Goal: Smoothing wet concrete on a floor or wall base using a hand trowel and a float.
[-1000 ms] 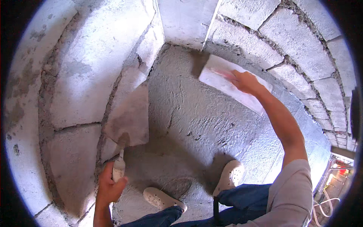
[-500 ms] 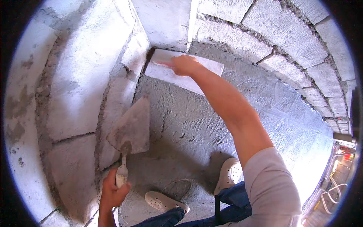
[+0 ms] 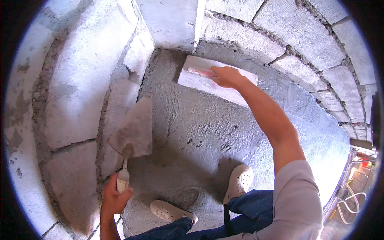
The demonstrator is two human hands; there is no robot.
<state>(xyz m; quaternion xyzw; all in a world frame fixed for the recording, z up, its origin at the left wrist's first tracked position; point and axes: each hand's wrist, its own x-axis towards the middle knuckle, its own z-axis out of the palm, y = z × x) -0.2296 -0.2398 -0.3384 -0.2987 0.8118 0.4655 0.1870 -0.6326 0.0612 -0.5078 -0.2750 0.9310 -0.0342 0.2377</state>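
My right hand point(image 3: 229, 77) is closed round the handle of a plastering float point(image 3: 200, 83), a long pale rectangular board lying on the wet grey mortar point(image 3: 208, 120) near the far corner. At the lower left, my left hand point(image 3: 115, 199) grips the pale handle of a pointing trowel point(image 3: 136, 130). That trowel's broad blade points away from me, in front of the left wall's base, and its grey face carries a dark mortar smear by the neck. Whether the blade touches anything, I cannot tell.
Block walls with rough mortar joints rise on the left point(image 3: 76, 96) and right point(image 3: 296, 36). A smooth grey panel point(image 3: 170, 24) stands at the far corner beside a thin white upright strip point(image 3: 198, 26). My pale clogs point(image 3: 240, 180) stand on the floor. White cables point(image 3: 352, 206) lie at the far right.
My right hand has slid the float to the right, away from the left wall's corner. The trowel in my left hand has shifted slightly left.
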